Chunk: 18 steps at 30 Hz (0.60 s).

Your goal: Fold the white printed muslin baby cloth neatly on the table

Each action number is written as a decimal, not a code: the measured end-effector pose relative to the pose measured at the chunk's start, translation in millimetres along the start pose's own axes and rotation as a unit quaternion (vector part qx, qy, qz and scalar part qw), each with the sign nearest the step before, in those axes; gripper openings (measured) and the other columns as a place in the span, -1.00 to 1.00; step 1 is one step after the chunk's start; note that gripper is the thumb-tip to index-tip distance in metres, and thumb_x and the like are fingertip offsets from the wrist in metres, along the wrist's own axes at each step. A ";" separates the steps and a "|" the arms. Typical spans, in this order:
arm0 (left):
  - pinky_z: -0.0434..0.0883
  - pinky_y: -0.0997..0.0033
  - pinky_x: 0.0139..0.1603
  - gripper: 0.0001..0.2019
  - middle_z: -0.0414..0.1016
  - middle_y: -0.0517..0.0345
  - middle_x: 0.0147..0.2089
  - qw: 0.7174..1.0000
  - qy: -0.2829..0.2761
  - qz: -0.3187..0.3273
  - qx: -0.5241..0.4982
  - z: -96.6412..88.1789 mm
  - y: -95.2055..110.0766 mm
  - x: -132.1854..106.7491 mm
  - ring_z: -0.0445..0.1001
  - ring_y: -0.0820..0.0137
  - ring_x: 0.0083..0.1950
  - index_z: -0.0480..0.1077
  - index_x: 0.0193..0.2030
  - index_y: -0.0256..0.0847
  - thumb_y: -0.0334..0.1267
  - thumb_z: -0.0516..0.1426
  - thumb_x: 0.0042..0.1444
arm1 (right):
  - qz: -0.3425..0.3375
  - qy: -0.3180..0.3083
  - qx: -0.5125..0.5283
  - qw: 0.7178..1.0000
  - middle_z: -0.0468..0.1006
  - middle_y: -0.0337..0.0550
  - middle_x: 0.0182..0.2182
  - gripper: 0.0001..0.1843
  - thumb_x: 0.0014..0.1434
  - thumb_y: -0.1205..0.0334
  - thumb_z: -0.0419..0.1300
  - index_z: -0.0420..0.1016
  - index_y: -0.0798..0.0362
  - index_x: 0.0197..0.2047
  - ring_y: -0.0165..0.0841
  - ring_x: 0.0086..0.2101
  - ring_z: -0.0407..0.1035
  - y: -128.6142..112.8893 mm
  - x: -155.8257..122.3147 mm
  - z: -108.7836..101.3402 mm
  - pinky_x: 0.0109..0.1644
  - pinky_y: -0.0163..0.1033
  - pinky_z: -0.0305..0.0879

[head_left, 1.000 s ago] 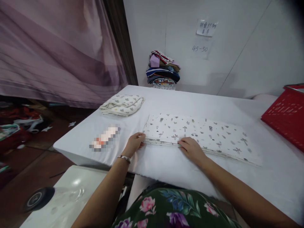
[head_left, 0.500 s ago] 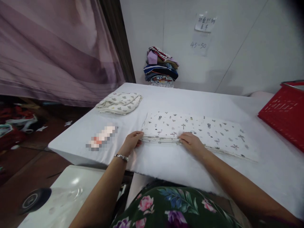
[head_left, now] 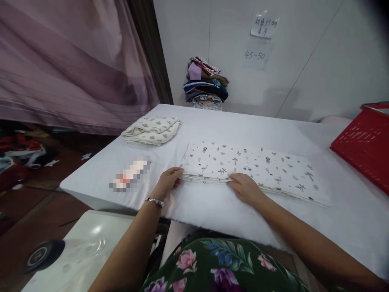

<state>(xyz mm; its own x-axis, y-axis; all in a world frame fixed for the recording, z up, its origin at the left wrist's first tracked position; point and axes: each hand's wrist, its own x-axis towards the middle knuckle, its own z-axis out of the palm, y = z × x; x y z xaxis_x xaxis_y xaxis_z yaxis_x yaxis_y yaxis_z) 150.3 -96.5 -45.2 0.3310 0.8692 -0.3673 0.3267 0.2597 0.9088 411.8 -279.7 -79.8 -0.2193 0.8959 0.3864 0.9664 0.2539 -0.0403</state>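
Observation:
A white cloth point(head_left: 255, 166) with small grey and green prints of palms and animals lies folded into a long strip on the white-covered table point(head_left: 209, 211). My left hand point(head_left: 170, 180) pinches its near left corner between thumb and fingers. Along the near edge, about midway, my right hand point(head_left: 245, 185) grips the stacked layers, thumb underneath and fingers on top. Several layers show at the edge between the two hands. Farther back on the left rests a loosely folded cream cloth point(head_left: 153, 130) with grey-green prints, apart from both hands.
A red plastic basket point(head_left: 364, 146) stands at the table's right side. Beyond the far edge is a pile of folded fabrics point(head_left: 206, 85) against the wall. A pixelated item point(head_left: 130, 173) lies left of my left hand. A white stool-like surface point(head_left: 88, 247) sits below the left front corner.
Both hands stay at the cloth's near edge. My right hand has shifted very slightly along it, and the camera view has tilted a little.

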 end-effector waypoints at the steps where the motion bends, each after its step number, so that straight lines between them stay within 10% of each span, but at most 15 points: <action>1: 0.22 0.56 -0.57 -0.60 0.34 0.27 -0.58 1.000 -0.001 0.000 0.002 -0.3 -0.6 0.5 0.30 0.54 -0.57 0.42 -0.28 -0.26 -0.01 0.21 -0.21 | -0.002 -0.007 0.002 1.000 0.42 -0.01 -0.08 -0.75 0.21 0.39 -0.03 0.47 0.07 -0.23 -0.25 -0.12 0.26 -0.1 -1.0 -0.9 -0.12 -0.16 0.21; 18: 0.20 0.53 -0.58 -0.66 0.29 0.29 -0.60 0.989 0.030 0.054 0.132 -3.2 -8.6 6.4 0.26 0.52 -0.58 0.44 -0.26 -0.21 -0.05 0.13 -0.13 | 0.009 -0.006 0.024 1.000 0.39 -0.01 0.01 -0.73 0.23 0.44 -0.09 0.44 0.11 -0.26 -0.23 0.00 0.24 -2.4 -10.7 8.5 0.01 -0.05 0.23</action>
<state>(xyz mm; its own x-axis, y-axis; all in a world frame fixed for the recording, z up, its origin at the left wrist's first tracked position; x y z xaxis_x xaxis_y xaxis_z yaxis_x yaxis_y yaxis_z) 146.8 -91.8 -54.7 0.3263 0.9112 -0.2515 0.5149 0.0518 0.8557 410.7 -286.8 -91.6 -0.2037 0.9045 0.3746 0.9627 0.2547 -0.0915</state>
